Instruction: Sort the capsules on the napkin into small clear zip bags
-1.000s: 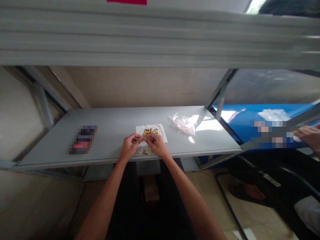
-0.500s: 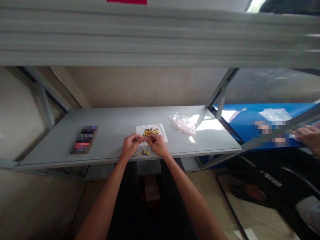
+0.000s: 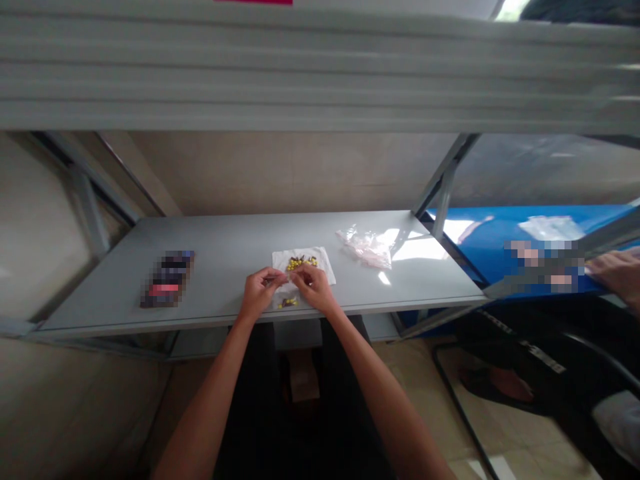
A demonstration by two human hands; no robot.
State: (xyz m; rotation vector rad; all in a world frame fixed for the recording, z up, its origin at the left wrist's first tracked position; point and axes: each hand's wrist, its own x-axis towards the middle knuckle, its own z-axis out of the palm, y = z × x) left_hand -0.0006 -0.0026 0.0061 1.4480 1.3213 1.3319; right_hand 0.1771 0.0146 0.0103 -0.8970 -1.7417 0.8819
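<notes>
Between my hands hangs a small clear plastic bag (image 3: 287, 297) with several yellow-and-dark capsules at its bottom. My left hand (image 3: 261, 288) pinches the bag's upper edge from the left. From the right, my right hand (image 3: 312, 285) pinches the same edge, the fingertips of both hands close together. Just beyond them a white cloth or paper sheet (image 3: 324, 261) lies on the grey shelf, bearing a pile of yellow-and-dark capsules (image 3: 300, 262). My right hand partly covers the sheet's near side.
A heap of clear plastic bags (image 3: 367, 249) lies to the right on the grey shelf (image 3: 225, 240). A blurred-out dark item (image 3: 168, 279) is at the left. Overhead runs a metal shelf (image 3: 310, 73). At right, another person's hand (image 3: 617, 272) is by a blue table (image 3: 480, 233).
My hands stay nearly in place. The capsules in the bag's bottom have shifted slightly up and left, and the bag's lower part has moved a little.
</notes>
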